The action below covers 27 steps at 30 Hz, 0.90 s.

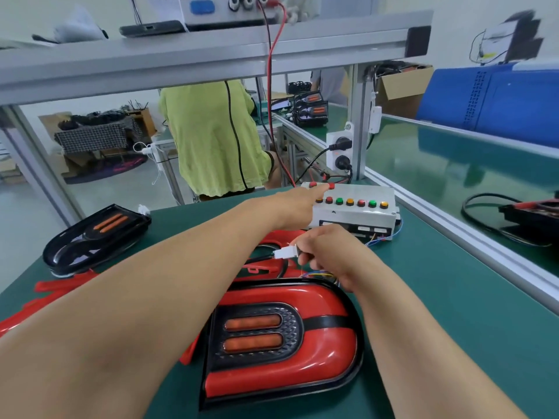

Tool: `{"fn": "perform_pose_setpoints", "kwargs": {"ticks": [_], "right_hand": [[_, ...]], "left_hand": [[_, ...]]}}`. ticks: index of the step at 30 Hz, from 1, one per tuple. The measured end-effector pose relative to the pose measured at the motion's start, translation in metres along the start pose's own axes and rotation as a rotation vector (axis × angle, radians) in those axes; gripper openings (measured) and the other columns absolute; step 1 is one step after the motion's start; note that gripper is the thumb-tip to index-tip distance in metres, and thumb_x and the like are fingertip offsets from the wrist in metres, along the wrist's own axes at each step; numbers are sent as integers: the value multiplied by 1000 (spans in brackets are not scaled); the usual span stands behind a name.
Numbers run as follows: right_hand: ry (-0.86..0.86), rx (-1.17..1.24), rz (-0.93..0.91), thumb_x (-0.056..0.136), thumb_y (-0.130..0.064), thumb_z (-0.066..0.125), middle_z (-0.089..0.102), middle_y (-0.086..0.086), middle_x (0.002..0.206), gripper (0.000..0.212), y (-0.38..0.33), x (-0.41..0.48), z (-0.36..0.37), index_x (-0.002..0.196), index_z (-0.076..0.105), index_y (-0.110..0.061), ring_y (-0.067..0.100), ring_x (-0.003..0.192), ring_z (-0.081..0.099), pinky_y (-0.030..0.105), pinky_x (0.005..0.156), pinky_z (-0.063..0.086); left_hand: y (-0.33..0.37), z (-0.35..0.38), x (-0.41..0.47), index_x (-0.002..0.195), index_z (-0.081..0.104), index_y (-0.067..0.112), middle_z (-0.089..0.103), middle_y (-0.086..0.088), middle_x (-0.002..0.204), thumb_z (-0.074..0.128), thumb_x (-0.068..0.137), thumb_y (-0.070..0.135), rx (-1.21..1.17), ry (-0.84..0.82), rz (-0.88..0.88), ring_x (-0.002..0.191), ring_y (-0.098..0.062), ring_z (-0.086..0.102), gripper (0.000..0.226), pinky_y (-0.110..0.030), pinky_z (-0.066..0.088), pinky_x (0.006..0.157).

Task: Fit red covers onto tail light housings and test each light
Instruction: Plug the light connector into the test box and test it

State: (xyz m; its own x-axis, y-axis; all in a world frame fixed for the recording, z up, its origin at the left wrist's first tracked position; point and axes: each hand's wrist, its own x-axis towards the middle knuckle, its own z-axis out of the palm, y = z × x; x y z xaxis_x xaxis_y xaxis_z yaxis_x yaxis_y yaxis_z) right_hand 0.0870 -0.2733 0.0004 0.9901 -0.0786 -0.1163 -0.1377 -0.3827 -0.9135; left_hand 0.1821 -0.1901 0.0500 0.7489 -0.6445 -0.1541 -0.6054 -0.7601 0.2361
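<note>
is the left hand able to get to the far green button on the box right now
Probably yes: the left hand is at the button row of the box, and nothing stands between it and that green button.

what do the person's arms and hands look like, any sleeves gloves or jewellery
The left forearm and right forearm are bare all the way to the frame's edge, with no sleeve showing. The left hand and right hand wear no gloves. No watch, bracelet or ring can be seen on the parts in view, and there are no markings or straps on either arm.
</note>
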Motion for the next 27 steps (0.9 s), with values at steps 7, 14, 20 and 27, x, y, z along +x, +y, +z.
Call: {"fn": "perform_pose_setpoints", "kwargs": {"ticks": [7,14,20,27], "right_hand": [[-4,-58,37,91,-10,55,63,-7,61,18,-4,4,-1,84,72,-11,3,49,49,16,49,38],[21,144,22,91,-7,62,61,9,76,14,-5,-8,-2,83,72,-9,18,64,44,27,57,36],[60,206,-19,87,-10,67,60,-4,55,13,-3,-5,3,75,71,-14,7,43,41,19,45,34],[-18,348,-60,90,-10,68,58,-3,52,15,-2,-6,6,76,71,-10,3,36,38,14,36,28]], "left_hand": [[-1,3,4,157,3,35,34,-7,158,30,92,-5,63,-14,-22,131,-28,45,80,-47,37,109],[-16,0,-30,146,43,21,46,2,150,42,98,7,-282,306,15,128,-15,50,50,-22,37,96],[-43,19,-94,97,73,31,72,21,88,71,87,33,-426,230,24,81,7,64,11,-13,48,75],[-43,32,-109,91,72,15,73,-4,80,81,77,7,-562,300,26,62,-6,59,18,-25,51,61]]}}
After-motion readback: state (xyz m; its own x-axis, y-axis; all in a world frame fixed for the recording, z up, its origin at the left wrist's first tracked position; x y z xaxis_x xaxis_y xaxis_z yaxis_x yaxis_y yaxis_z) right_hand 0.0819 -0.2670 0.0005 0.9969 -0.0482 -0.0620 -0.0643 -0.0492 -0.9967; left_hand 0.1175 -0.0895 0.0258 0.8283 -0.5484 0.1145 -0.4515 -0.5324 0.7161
